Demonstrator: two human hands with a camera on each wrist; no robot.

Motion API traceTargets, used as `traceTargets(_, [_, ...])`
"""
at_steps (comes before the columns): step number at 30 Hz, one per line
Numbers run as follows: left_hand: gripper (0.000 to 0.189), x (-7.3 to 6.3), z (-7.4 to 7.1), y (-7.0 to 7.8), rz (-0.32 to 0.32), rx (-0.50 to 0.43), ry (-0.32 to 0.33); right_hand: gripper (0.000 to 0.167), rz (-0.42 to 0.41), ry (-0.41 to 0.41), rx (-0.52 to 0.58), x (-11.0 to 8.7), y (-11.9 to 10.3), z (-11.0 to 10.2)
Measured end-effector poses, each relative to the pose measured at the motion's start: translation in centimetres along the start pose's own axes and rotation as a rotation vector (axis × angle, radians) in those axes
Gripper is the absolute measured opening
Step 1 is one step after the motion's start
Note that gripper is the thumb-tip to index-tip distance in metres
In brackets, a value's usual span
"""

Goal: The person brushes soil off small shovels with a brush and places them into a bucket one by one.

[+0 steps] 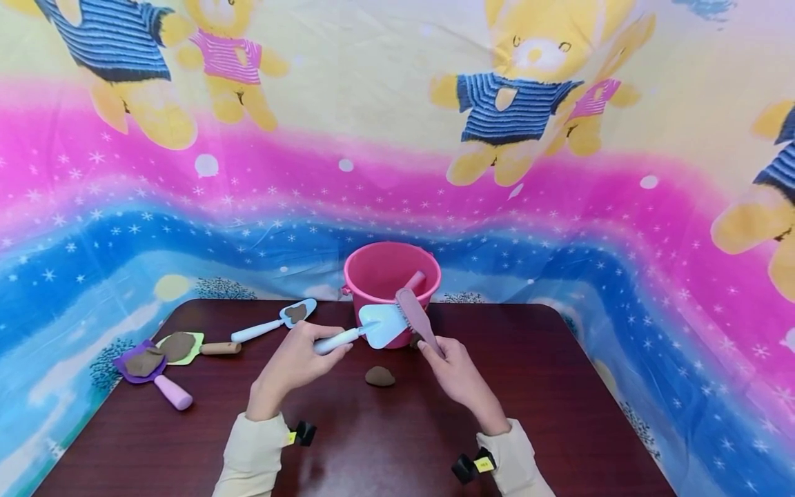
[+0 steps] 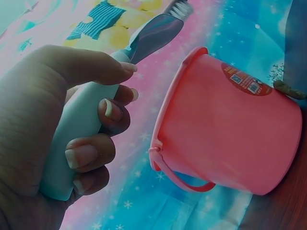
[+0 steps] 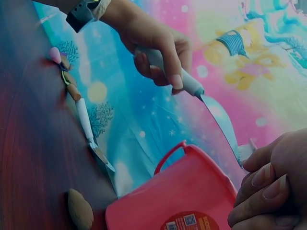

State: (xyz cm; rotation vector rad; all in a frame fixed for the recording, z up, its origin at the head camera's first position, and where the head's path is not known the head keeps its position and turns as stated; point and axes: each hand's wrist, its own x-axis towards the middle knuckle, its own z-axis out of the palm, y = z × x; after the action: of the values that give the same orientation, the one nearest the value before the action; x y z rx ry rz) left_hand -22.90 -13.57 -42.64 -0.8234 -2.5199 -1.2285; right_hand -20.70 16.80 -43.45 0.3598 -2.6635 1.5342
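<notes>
My left hand [image 1: 297, 357] grips the pale handle of a small trowel [image 1: 381, 326], its light blue blade raised in front of the pink bucket [image 1: 391, 247]. From the other side my right hand [image 1: 458, 373] holds a mauve brush [image 1: 416, 314] by its handle. The bristles [image 2: 181, 9] face the blade and appear to touch its edge. Inside the bucket leans a pink rod-like handle [image 1: 415, 280]; whatever it belongs to is hidden. A brown lump [image 1: 379, 376] lies on the table below the trowel, and another lump [image 2: 290, 90] sits by the bucket's base.
To the left lie a white-handled trowel [image 1: 257, 330], a green trowel with a wooden handle [image 1: 220, 348] and a purple trowel with a pink handle [image 1: 172, 392], each bearing brown material. Printed cloth [image 1: 373, 193] hangs behind the dark table [image 1: 546, 407].
</notes>
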Motion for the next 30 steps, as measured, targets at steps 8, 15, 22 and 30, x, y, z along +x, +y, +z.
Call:
traceTargets(8, [0.020, -0.1, -0.2, -0.3, 0.003, -0.010, 0.010, 0.037, 0.023, 0.020, -0.012, 0.2, 0.3, -0.7])
traceTargets(15, [0.018, 0.0, -0.1, -0.1, 0.007, 0.006, 0.020, 0.036, 0.021, 0.042, -0.005, 0.0, 0.1, -0.8])
traceTargets(22, [0.020, 0.2, 0.1, 0.2, -0.026, 0.012, -0.005, 0.036, -0.046, 0.016, -0.007, -0.8, -0.9, 0.3])
traceTargets(30, [0.020, 0.4, 0.6, 0.2, -0.019, 0.032, -0.011, 0.034, -0.101, -0.062, 0.015, -1.6, -2.4, 2.2])
